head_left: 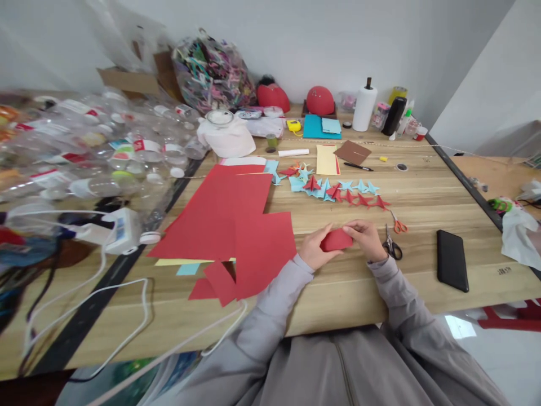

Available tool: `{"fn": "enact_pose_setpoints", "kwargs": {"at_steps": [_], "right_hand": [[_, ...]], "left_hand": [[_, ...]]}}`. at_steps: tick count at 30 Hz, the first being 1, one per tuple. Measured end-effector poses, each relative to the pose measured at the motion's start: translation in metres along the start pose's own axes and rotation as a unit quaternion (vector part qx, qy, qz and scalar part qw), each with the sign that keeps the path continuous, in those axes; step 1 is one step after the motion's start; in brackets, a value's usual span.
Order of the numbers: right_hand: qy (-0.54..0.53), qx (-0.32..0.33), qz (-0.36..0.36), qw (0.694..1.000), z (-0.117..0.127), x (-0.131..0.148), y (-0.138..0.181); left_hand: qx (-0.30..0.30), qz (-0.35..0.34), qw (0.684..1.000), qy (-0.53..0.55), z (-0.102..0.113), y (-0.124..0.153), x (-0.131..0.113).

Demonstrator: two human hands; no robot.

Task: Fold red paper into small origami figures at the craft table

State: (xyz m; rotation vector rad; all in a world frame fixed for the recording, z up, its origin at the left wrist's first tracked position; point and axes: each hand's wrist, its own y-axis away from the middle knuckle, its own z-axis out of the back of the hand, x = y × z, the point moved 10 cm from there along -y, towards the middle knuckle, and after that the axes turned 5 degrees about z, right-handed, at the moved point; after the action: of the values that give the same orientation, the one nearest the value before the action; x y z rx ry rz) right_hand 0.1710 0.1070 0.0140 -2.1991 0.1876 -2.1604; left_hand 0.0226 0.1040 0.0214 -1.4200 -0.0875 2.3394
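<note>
Between my two hands, just above the table's near side, is a small piece of red paper [337,241], bent into a curve. My left hand [315,248] grips its left end, and my right hand [366,239] pinches the upper right edge. Large red paper sheets [220,220] lie to the left, with small cut red pieces [220,283] at their near edge. Beyond my hands, folded red and light blue paper stars [333,190] lie in a loose row. Black-handled scissors [393,248] rest close to my right hand, and orange-handled scissors [398,223] lie just behind them.
A black phone [452,260] lies at the right. Many plastic bottles [127,146] crowd the left side, near a white power strip [122,230] and cables. A yellow tape measure [293,126], blue paper [315,127], a pen [358,167] and a white roll [364,108] stand or lie farther back.
</note>
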Motion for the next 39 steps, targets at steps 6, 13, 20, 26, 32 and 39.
{"fn": "enact_pose_setpoints", "kwargs": {"at_steps": [6,13,20,26,32,39], "right_hand": [[-0.082,0.028,-0.01,0.996,-0.008,-0.009,0.009],[-0.065,0.039,0.024,0.997,-0.017,0.006,0.013],[-0.044,0.044,0.011,0.998,-0.02,0.009,0.013],[-0.058,0.036,0.027,0.997,-0.018,0.015,0.014],[-0.043,-0.046,0.004,0.998,0.007,0.0,0.012],[-0.037,-0.087,-0.001,0.996,0.02,-0.003,0.011]], "left_hand": [[-0.017,0.115,0.928,0.353,-0.013,0.007,0.017],[-0.007,0.169,0.9,0.403,-0.023,0.008,0.019],[-0.013,0.181,0.909,0.374,-0.024,0.01,0.017],[-0.011,0.198,0.897,0.396,-0.022,0.009,0.017],[-0.011,0.228,0.865,0.447,-0.023,0.01,0.028],[-0.025,0.301,0.841,0.449,-0.025,0.018,0.042]]}}
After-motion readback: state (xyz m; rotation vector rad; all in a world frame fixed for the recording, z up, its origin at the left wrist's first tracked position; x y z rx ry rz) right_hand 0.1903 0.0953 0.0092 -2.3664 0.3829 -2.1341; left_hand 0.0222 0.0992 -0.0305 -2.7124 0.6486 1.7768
